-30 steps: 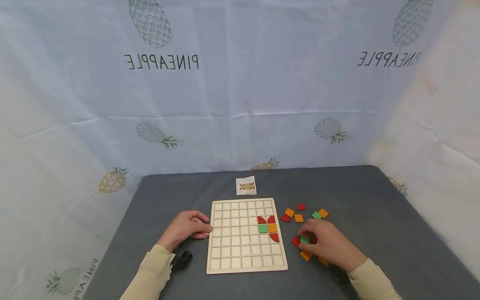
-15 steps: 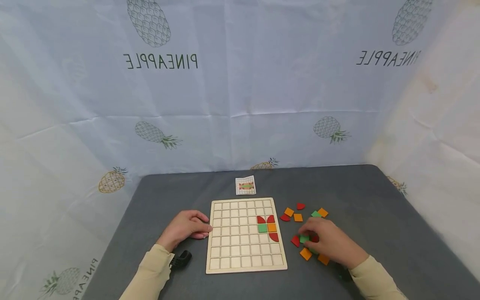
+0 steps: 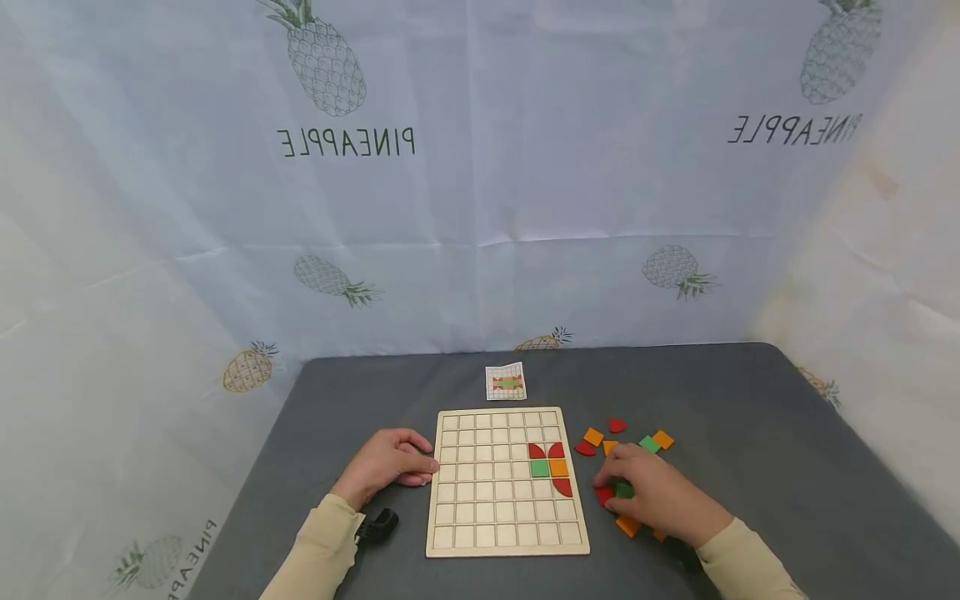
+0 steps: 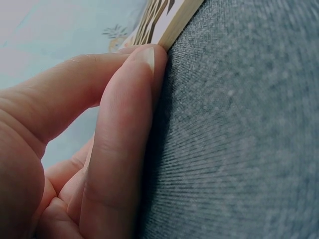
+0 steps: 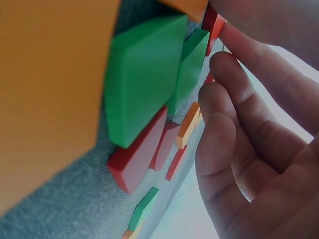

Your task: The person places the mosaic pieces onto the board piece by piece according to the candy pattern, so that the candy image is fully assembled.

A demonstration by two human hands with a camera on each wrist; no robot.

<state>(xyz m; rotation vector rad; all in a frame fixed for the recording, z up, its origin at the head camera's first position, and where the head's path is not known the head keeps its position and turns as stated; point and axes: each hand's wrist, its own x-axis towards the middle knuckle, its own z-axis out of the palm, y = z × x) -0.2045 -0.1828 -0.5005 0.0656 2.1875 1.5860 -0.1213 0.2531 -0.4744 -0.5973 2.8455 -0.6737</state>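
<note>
The right hand (image 3: pixel 663 492) is bending over loose tiles (image 3: pixel 593 437) at the board's (image 3: pixel 483 492) three o'clock — I cannot tell whether it is gripping one. The left hand (image 3: pixel 382 460), relaxed, is touching the nine o'clock edge. Tile picking seems in hand; next is probably calling for a pinch. At twelve, the cloth (image 3: pixel 450 192) is showing "PINEAPPLE" — mirrored.

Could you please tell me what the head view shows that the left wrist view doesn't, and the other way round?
Only the head view shows the right hand, the card and the loose pieces beside that hand.

Only the left wrist view shows a fingernail close up and, plainly, the thickness of the board along its side.

Both show the left hand with fingertips at the board's edge, part of the grey table and some of the pineapple-print backdrop.
</note>
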